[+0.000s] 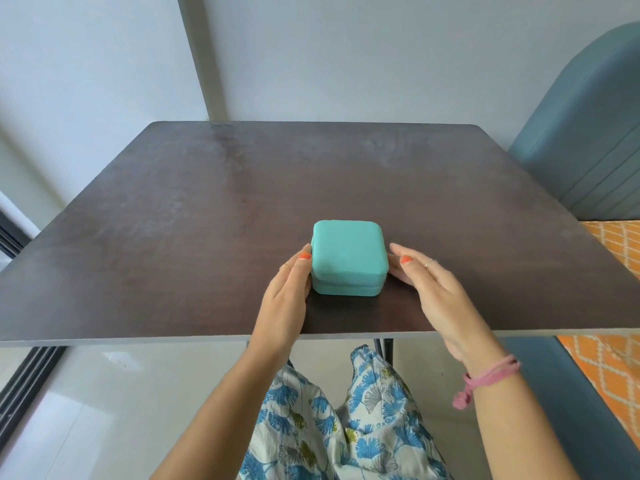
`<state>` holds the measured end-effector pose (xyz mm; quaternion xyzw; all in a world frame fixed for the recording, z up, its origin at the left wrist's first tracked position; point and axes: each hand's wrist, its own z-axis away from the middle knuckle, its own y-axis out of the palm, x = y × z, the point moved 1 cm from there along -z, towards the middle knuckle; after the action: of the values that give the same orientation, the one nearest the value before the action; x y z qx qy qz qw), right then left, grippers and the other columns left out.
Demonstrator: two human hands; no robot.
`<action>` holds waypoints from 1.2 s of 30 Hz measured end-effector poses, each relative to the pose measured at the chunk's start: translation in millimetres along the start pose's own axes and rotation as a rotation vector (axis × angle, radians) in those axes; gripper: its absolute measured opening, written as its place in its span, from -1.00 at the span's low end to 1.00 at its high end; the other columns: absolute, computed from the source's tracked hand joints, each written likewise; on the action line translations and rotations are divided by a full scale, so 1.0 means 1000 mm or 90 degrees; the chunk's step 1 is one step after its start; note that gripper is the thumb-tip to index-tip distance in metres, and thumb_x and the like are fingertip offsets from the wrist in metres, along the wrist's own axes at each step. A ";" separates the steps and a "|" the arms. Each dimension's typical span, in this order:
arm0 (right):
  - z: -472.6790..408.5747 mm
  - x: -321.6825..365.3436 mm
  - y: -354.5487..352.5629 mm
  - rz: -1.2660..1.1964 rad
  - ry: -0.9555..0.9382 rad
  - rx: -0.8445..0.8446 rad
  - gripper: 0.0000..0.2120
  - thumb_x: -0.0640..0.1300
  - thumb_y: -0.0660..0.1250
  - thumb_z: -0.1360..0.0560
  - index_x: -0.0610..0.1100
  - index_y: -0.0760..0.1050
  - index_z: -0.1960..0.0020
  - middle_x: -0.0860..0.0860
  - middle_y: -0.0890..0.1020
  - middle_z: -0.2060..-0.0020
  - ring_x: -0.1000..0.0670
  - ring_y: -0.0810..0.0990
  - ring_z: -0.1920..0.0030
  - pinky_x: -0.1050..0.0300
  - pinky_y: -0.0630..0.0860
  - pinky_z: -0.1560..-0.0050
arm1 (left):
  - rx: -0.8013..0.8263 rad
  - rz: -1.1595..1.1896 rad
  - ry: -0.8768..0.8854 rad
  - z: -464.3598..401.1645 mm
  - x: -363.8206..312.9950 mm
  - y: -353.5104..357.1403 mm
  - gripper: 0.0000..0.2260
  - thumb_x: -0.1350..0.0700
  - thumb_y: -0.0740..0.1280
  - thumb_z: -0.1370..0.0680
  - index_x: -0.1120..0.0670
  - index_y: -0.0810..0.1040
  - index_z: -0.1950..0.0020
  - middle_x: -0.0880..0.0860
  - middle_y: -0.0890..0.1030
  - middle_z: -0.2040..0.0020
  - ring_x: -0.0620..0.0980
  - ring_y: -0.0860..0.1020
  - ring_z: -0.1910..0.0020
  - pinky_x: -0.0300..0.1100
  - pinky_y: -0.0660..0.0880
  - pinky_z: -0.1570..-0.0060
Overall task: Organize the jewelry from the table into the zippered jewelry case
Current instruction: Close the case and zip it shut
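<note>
- A teal zippered jewelry case [349, 258] sits closed on the dark table [207, 209], near the front edge, at about 6 o'clock from the tabletop's middle; with the lid down, its contents cannot be seen.
- The left hand [287, 296] lies against the case's 9 o'clock side, fingers straight, not curled around it.
- The right hand [429, 285] sits at the case's 3 o'clock side, fingers straight and relaxed, fingertips at the case's wall; real contact cannot be told.
- A pink band [485, 379] circles the right wrist.
</note>
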<state>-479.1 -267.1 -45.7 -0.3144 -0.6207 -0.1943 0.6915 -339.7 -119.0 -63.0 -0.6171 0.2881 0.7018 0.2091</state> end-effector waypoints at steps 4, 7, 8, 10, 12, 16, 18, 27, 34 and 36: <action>0.003 0.002 0.010 0.014 -0.016 0.027 -0.63 0.05 0.06 -0.66 0.07 0.39 -0.42 0.23 0.49 -0.33 0.22 0.40 -0.36 0.03 0.23 -0.48 | -0.008 -0.004 0.000 0.001 -0.001 0.002 -0.62 -0.05 0.14 -0.63 -0.04 0.36 -0.45 -0.12 0.45 -0.39 -0.16 0.39 -0.37 -0.06 0.28 -0.43; 0.004 0.006 0.017 -0.013 0.004 0.031 -0.63 0.05 0.04 -0.66 0.08 0.37 -0.42 0.23 0.47 -0.34 0.24 0.41 -0.35 0.06 0.22 -0.48 | -0.012 -0.001 -0.008 0.000 -0.003 0.000 -0.64 0.00 0.11 -0.66 -0.05 0.36 -0.45 -0.12 0.45 -0.39 -0.16 0.39 -0.37 -0.08 0.28 -0.43; 0.003 0.008 0.020 -0.022 0.011 0.029 -0.63 0.04 0.04 -0.66 0.08 0.37 -0.42 0.23 0.47 -0.34 0.25 0.41 -0.34 0.07 0.22 -0.48 | -0.017 0.001 -0.006 0.000 -0.003 -0.002 -0.65 0.00 0.11 -0.66 -0.05 0.37 -0.45 -0.13 0.45 -0.39 -0.16 0.40 -0.37 -0.08 0.28 -0.43; 0.001 0.011 0.030 -0.024 0.013 0.028 -0.61 0.06 0.04 -0.65 0.08 0.36 -0.44 0.24 0.46 -0.35 0.24 0.39 -0.35 0.07 0.22 -0.49 | -0.029 0.005 -0.003 0.000 -0.005 -0.009 -0.65 0.01 0.12 -0.66 -0.06 0.37 -0.44 -0.13 0.45 -0.38 -0.16 0.40 -0.36 -0.08 0.29 -0.43; -0.003 0.015 0.043 -0.030 0.005 0.033 -0.58 0.11 0.06 -0.62 0.08 0.36 -0.44 0.24 0.45 -0.35 0.23 0.37 -0.38 0.03 0.21 -0.49 | -0.044 0.002 0.005 -0.001 -0.008 -0.020 -0.65 0.01 0.13 -0.65 -0.06 0.37 -0.44 -0.12 0.46 -0.38 -0.15 0.41 -0.36 -0.07 0.30 -0.42; -0.018 0.030 0.078 -0.032 -0.007 0.068 -0.47 0.18 0.05 -0.53 0.08 0.35 -0.45 0.22 0.45 -0.36 0.21 0.37 -0.38 0.04 0.21 -0.48 | -0.084 -0.016 0.048 -0.010 -0.027 -0.057 -0.57 -0.08 0.19 -0.55 -0.04 0.43 -0.41 -0.08 0.52 -0.33 -0.10 0.48 -0.31 -0.01 0.35 -0.37; -0.027 0.043 0.098 -0.046 -0.015 0.086 -0.57 0.08 0.03 -0.61 0.06 0.35 -0.45 0.18 0.46 -0.36 0.19 0.40 -0.37 0.04 0.24 -0.46 | -0.111 -0.014 0.071 -0.016 -0.041 -0.078 -0.60 -0.02 0.19 -0.56 0.00 0.46 -0.38 -0.05 0.55 -0.31 -0.10 0.50 -0.28 -0.03 0.37 -0.36; -0.072 0.092 0.197 -0.087 -0.032 0.164 -0.70 -0.03 -0.03 -0.65 0.13 0.42 -0.23 0.11 0.57 -0.23 0.18 0.55 -0.15 0.09 0.39 -0.21 | -0.163 -0.049 0.069 -0.049 -0.096 -0.173 -0.68 0.15 0.10 -0.62 0.03 0.50 -0.32 -0.06 0.62 -0.17 -0.14 0.57 -0.15 -0.23 0.46 -0.17; -0.121 0.104 0.277 -0.094 -0.020 0.190 -0.67 0.00 0.03 -0.62 0.05 0.47 -0.27 0.09 0.58 -0.23 0.09 0.53 -0.24 0.13 0.41 -0.13 | -0.182 -0.068 0.045 -0.080 -0.119 -0.242 -0.68 0.19 0.08 -0.60 -0.05 0.61 0.02 -0.13 0.65 0.09 -0.17 0.59 0.07 -0.29 0.47 -0.04; -0.134 0.107 0.298 -0.097 -0.014 0.193 -0.66 0.00 0.04 -0.62 0.03 0.48 -0.29 0.07 0.58 -0.22 0.07 0.52 -0.24 0.11 0.41 -0.14 | -0.202 -0.067 0.048 -0.090 -0.124 -0.261 -0.69 0.20 0.08 -0.60 -0.03 0.59 0.11 -0.07 0.62 0.11 -0.14 0.56 0.13 -0.28 0.45 0.01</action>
<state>-167.8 -128.1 -2.4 -0.1607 -0.6721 -0.1467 0.7077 -84.5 23.5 14.7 -0.6825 0.1486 0.7029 0.1346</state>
